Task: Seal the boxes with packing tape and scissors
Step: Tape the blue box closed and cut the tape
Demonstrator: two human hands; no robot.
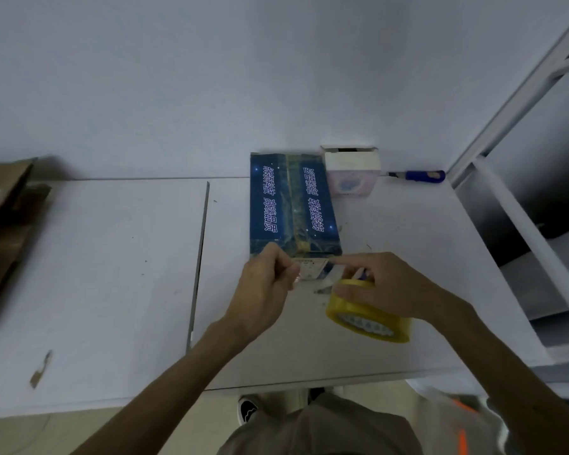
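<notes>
A long blue box [289, 201] lay on the white table [112, 257] just beyond our hands, with a strip of tape already along its top seam. Our left hand [266, 290] pinched what looked like the free tape end [298, 274] at the box's near edge. Our right hand [385, 284] gripped the yellow tape roll [365, 316], forefinger stretched onto that edge. We judged that slack between roll and pinch could make the tape fold or wrinkle. A sideways pull could drag it off the seam.

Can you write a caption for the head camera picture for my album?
The right hand holds a yellow tape roll while the left hand pinches its loose end beside a blue box.
</notes>
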